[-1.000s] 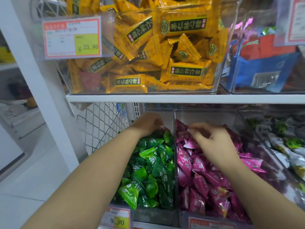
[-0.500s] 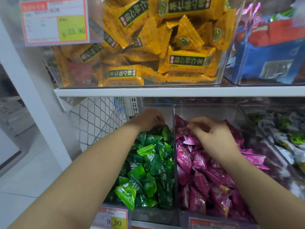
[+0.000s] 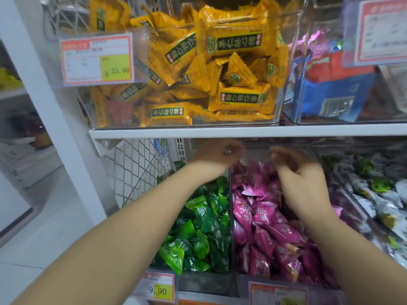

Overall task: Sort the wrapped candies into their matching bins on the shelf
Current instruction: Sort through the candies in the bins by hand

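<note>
Head view: both hands reach under white shelf board (image 3: 242,131) to the back of 2 clear bins set side by side. Left hand (image 3: 217,156) is over the rear of green bin (image 3: 204,282), fingers curled, blurred; can't tell if it holds anything. Right hand (image 3: 301,183) is over the rear of pink bin (image 3: 242,285), fingers curled just above pink candies (image 3: 268,221); also blurred, grip unclear. Hands are near each other but apart, w/ bin wall (image 3: 230,205) btwn them. Left forearm hides part of green candies (image 3: 204,227). Wire mesh panel (image 3: 136,168) is left of green bin. Bin of white/green-wrapped candies (image 3: 378,194) is right of pink bin. Upper shelf: yellow packets (image 3: 220,73) behind 23.90 price tag (image 3: 97,60), blue/red packs (image 3: 330,95) beside. 9.90 price tag (image 3: 157,288) is on green bin's front.
</note>
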